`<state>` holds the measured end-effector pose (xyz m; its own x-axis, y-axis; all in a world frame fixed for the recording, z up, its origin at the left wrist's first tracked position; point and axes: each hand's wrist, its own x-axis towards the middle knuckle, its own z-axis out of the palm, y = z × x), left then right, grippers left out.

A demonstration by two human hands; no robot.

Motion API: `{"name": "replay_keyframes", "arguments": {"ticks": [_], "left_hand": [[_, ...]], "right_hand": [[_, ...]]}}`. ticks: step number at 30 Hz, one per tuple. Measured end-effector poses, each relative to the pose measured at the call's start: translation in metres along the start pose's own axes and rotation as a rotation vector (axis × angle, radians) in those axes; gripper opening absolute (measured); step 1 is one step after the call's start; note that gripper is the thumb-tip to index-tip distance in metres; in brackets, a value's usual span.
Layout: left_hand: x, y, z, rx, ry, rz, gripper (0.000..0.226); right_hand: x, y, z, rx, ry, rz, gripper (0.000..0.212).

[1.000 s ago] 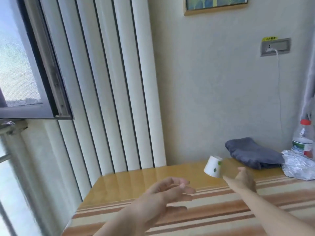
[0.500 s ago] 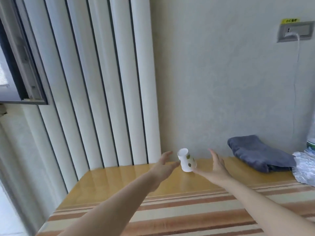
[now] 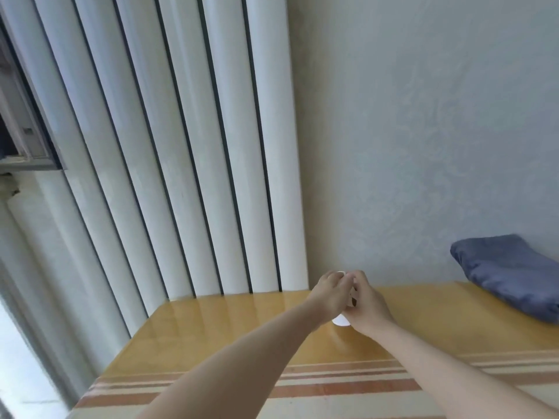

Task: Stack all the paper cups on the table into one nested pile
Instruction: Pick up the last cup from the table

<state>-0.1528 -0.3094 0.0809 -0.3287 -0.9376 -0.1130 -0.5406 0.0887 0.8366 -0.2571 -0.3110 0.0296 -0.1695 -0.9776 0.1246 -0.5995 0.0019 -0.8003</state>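
Note:
A white paper cup (image 3: 340,320) is clasped between both of my hands just above the far part of the wooden table (image 3: 230,322). Only its bottom end and a sliver of white by my fingertips show; the rest is hidden by my fingers. My left hand (image 3: 331,293) wraps it from the left and my right hand (image 3: 367,303) from the right, fingers closed and touching each other. No other cup is in view.
A folded dark blue cloth (image 3: 511,273) lies on the table's far right, against the wall. White vertical blinds (image 3: 181,146) hang behind the table's far left edge. A striped tablecloth (image 3: 332,388) covers the near part of the table.
The cup was loose in the air between my open hands; both hands have now closed around it. The view has swung left and down, losing the socket and bottle.

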Motion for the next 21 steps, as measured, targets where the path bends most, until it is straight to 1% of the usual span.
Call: {"name": "replay_keyframes", "arguments": {"ticks": [4, 7, 11, 16, 18, 21], "left_hand": [[-0.032, 0.013, -0.011, 0.070, 0.010, 0.027, 0.048], [-0.074, 0.029, -0.030, 0.107, 0.040, 0.087, 0.045], [-0.153, 0.051, -0.056, 0.026, 0.047, 0.151, 0.041], [-0.266, 0.070, -0.069, -0.102, 0.017, 0.274, 0.055], [-0.303, 0.071, -0.067, -0.166, 0.018, 0.292, 0.065], [-0.345, 0.072, -0.058, -0.217, 0.042, 0.305, 0.075]], "right_hand": [[-0.032, -0.019, -0.017, 0.075, -0.019, 0.016, 0.052], [-0.070, -0.051, -0.045, 0.122, -0.030, 0.004, 0.058], [-0.144, -0.106, -0.082, 0.168, -0.007, -0.041, 0.064], [-0.253, -0.158, -0.109, 0.230, -0.011, -0.113, 0.070], [-0.293, -0.170, -0.116, 0.247, -0.033, -0.149, 0.067], [-0.344, -0.182, -0.128, 0.264, -0.063, -0.198, 0.056]]}}
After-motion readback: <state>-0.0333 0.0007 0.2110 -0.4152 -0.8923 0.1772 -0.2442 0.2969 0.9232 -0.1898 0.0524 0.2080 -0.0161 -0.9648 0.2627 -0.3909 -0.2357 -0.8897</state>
